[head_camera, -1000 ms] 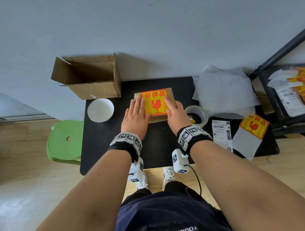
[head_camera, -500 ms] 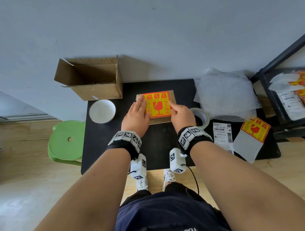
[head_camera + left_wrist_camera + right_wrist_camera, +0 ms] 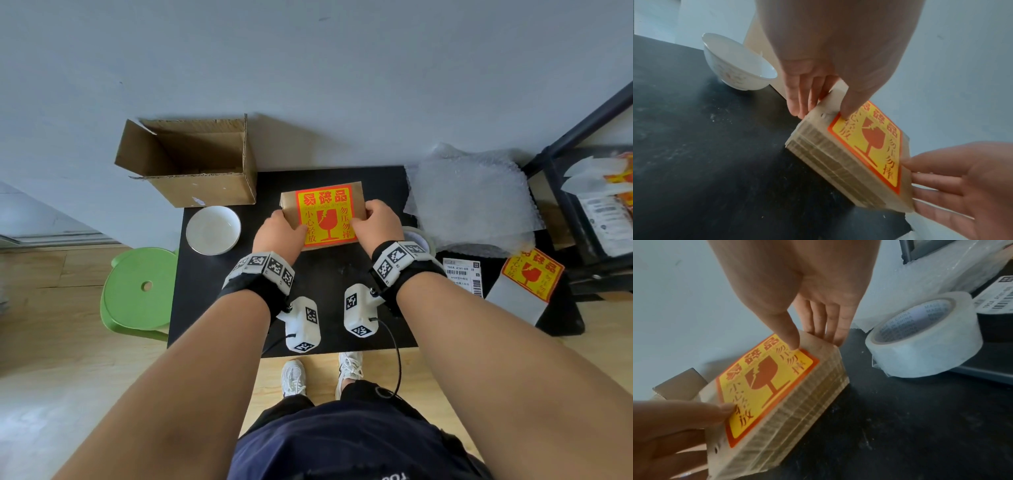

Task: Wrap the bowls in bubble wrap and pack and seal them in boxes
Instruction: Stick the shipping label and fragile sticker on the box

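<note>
— Where's the sealed brown cardboard box (image 3: pixel 322 214) with the yellow-and-red fragile sticker (image 3: pixel 324 216)?

— Tilted up off the black table (image 3: pixel 212 294), held between both hands. The left hand (image 3: pixel 278 236) grips its left edge, thumb on the sticker, fingers down the side. The right hand (image 3: pixel 376 224) clasps the right edge the same way.

— And the rest?

— A white ceramic bowl (image 3: pixel 213 230) sits left of it, just in front of an open cardboard box (image 3: pixel 191 161). A roll of clear tape (image 3: pixel 925 337) lies just right of the box, a pile of bubble wrap (image 3: pixel 469 202) behind it.
</note>
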Available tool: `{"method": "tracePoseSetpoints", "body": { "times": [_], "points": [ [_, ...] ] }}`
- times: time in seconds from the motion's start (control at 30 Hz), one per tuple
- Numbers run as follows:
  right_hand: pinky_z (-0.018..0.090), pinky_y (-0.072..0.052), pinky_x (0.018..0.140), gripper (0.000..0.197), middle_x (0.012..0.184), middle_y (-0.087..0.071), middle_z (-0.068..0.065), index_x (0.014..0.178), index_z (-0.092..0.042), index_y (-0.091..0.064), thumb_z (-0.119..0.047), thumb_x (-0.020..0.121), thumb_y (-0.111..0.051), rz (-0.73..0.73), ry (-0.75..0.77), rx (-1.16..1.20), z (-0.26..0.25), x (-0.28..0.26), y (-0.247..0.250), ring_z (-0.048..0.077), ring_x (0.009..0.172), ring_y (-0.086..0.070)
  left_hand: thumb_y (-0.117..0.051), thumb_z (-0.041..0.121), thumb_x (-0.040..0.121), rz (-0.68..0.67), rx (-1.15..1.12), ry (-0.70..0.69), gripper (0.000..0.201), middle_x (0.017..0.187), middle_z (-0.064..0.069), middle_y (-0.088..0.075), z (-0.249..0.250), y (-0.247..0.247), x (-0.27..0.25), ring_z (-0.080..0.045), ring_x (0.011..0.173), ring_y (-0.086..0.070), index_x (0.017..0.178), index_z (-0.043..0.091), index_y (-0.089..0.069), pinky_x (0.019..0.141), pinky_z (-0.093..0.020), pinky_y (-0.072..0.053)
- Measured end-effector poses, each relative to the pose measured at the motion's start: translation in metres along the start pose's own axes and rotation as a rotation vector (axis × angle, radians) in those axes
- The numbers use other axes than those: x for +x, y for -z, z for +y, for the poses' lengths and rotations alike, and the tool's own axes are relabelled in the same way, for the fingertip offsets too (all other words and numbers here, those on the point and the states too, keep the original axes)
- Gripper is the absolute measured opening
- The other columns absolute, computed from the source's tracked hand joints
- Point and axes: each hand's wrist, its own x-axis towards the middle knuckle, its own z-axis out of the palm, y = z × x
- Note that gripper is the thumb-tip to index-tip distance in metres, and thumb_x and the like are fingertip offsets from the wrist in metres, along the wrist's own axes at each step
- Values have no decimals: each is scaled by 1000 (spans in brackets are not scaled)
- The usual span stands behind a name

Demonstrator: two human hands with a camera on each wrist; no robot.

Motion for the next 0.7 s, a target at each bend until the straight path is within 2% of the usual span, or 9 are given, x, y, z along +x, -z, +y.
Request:
{"method": "tracePoseSetpoints", "body": {
  "times": [0.1,0.23,0.3,0.4,0.47,0.53,0.6,0.7],
  "points": [
    [25,-35,59,20,99,-61,-1,110,-14,-55,-17,90,-57,28,17,57,-4,1,2,16,82,-56,-56,22,92,72,-32,-34,45,127,-9,-56,-1,6,2,-25,107,-59,133,9,-46,79,-29,-42],
    [30,-42,70,19,99,-62,3,105,-12,-51,-10,86,-56,15,-8,79,-4,0,-1,21,87,-58,-46,12,93,94,-18,-107,36,136,-11,-47,-11,8,4,-29,111,-55,129,9,-49,86,-31,-41],
    [32,-44,69,17,94,-61,3,102,-11,-49,-9,86,-55,-2,-14,52,-2,-3,-4,23,84,-58,-44,10,92,62,28,-101,40,128,-14,-52,-20,6,3,-32,110,-55,133,9,-47,84,-35,-41],
    [31,-40,67,14,90,-58,2,99,-13,-47,-11,87,-56,-24,-23,21,1,-8,-7,23,82,-56,-41,7,92,17,52,-109,42,110,-13,-60,-32,5,0,-28,93,-57,131,20,-49,74,-33,-41],
    [31,-40,69,16,95,-61,4,103,-12,-49,-12,88,-56,-28,-28,5,2,-9,-8,23,85,-57,-41,7,92,-5,70,-102,48,113,-11,-60,-37,4,-2,-25,91,-56,137,25,-44,74,-34,-43],
    [31,-40,72,19,102,-62,6,108,-10,-51,-12,89,-53,-29,-36,-15,1,-12,-7,24,90,-58,-44,13,94,-39,123,-41,50,128,-13,-54,-37,2,-5,-29,107,-56,143,18,-37,84,-38,-46],
    [31,-41,75,24,110,-61,9,115,-10,-52,-11,91,-50,-24,-44,-36,1,-14,-5,26,98,-59,-45,17,95,-83,171,37,47,136,-15,-48,-34,0,-8,-32,119,-52,141,10,-38,92,-40,-44],
    [29,-41,77,34,124,-58,7,127,-14,-50,-11,93,-50,6,-60,-23,6,-20,0,25,107,-58,-45,15,93,-125,222,23,38,130,-15,-51,-29,-6,-15,-32,115,-54,129,7,-48,92,-40,-45]
  ]
}}
